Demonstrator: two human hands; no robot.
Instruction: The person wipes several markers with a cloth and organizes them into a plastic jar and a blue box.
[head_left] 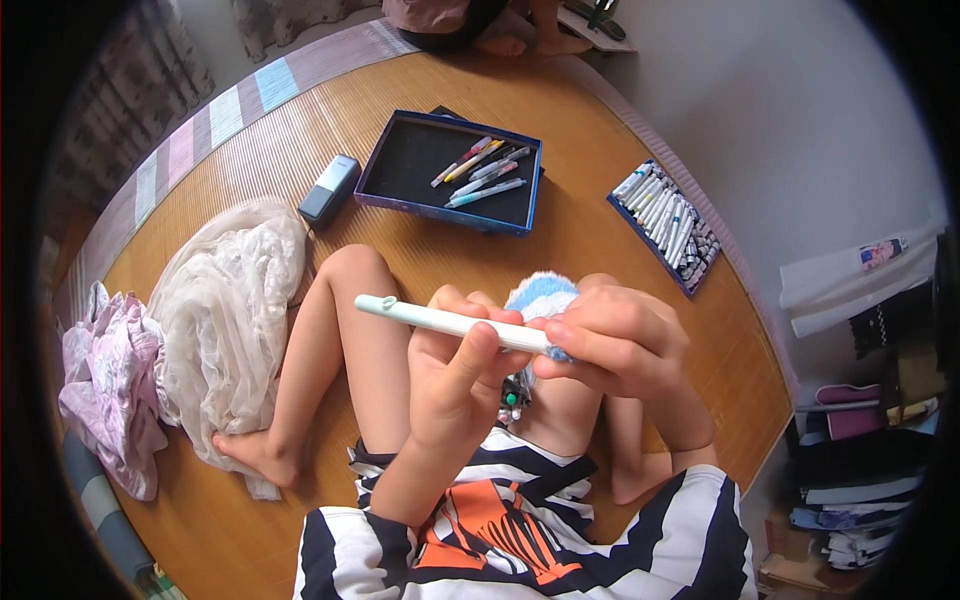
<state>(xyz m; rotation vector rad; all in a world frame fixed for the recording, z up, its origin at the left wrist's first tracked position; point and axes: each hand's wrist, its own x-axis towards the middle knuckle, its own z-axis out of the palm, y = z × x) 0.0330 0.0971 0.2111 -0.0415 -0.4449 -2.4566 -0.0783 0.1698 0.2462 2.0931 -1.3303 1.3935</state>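
A pale mint and white pen (430, 318) is held slantwise in front of me, its capped or clip end pointing left. My left hand (455, 365) pinches its middle between thumb and fingers. My right hand (620, 340) is closed around the pen's right end, hiding the tip. Behind and between the hands shows a fluffy blue-and-white item (545, 290); a bit of blue fluff also shows at the right fingertips. Below the pen, several pen ends (514, 396) stick out near my lap, one of them green, partly hidden by my hands.
A dark blue shallow box (375, 196) holding several pens lies ahead. Left of it is a grey-blue case (330, 190). A blue tray of white markers (665, 225) sits at right. White sheer fabric (225, 320) and pink cloth (110, 385) lie left. Another person (450, 20) sits at the far edge.
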